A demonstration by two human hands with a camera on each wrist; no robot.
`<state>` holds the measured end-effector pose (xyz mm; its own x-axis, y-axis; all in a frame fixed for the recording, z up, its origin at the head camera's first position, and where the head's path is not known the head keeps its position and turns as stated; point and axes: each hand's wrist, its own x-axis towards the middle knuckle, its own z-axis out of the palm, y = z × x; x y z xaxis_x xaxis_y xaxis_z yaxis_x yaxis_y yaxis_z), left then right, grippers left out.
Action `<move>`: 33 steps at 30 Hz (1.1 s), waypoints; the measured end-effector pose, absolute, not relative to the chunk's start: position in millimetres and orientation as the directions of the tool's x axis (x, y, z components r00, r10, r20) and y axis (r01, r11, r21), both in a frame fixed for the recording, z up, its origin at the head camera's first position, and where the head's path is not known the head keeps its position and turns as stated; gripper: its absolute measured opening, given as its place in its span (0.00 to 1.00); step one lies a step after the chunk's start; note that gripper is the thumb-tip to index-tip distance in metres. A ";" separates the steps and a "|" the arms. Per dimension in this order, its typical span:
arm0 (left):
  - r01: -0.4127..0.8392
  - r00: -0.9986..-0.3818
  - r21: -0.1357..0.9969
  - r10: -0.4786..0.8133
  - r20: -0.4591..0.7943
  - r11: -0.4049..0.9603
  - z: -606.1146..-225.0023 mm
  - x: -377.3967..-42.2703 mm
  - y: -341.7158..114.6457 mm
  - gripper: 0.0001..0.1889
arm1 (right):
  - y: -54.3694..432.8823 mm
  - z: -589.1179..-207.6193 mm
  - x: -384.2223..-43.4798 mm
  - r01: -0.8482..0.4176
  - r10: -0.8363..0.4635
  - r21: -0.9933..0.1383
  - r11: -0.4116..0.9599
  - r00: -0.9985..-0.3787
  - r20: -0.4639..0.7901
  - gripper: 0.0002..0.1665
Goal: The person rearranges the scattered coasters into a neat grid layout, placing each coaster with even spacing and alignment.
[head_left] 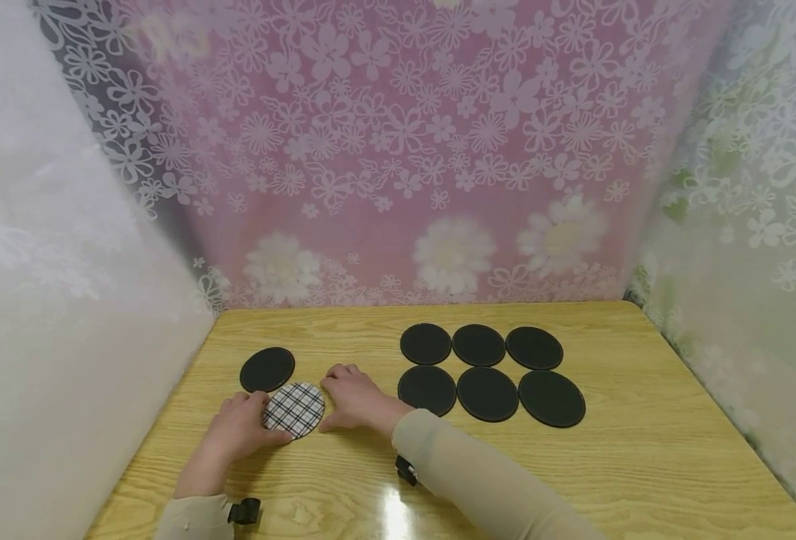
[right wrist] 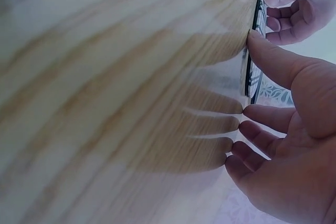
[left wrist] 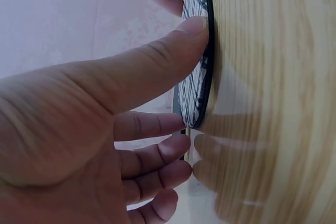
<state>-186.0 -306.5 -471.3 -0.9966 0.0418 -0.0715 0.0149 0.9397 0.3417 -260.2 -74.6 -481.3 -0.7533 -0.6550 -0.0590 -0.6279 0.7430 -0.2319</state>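
Note:
A round plaid coaster (head_left: 294, 410), white with dark lines and a black edge, lies at the left of the table between both hands. My left hand (head_left: 238, 426) grips its left side, the thumb on the near rim and the index finger at the far rim. In the left wrist view the plaid coaster (left wrist: 193, 77) shows edge-on, close over the wood. My right hand (head_left: 357, 399) is spread beside the right edge, fingertips on the tabletop. Its thumb reaches the rim of the coaster (right wrist: 255, 72) in the right wrist view.
Just behind the plaid coaster lies a black round coaster (head_left: 267, 369). Several more black coasters (head_left: 488, 394) form two rows right of the middle. The wooden table (head_left: 343, 487) ends at a pink flowered curtain (head_left: 398, 187), with pale sheets (head_left: 67, 262) along both sides.

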 end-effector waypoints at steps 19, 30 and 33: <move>0.091 -0.992 0.413 0.120 -0.045 0.906 -477.3 -191.5 -304.8 0.45 | -79.8 -477.8 -260.2 -0.613 -0.648 -0.289 0.735 -0.760 -0.036 0.43; 0.084 -0.994 0.458 0.104 -0.020 0.885 -481.1 -192.2 -301.3 0.50 | -78.6 -479.4 -256.1 -0.533 -0.598 -0.398 0.747 -0.800 -0.052 0.43; 0.096 -0.994 0.462 0.109 -0.001 0.882 -481.6 -193.4 -299.9 0.50 | -78.4 -479.4 -255.7 -0.495 -0.578 -0.460 0.737 -0.814 -0.050 0.43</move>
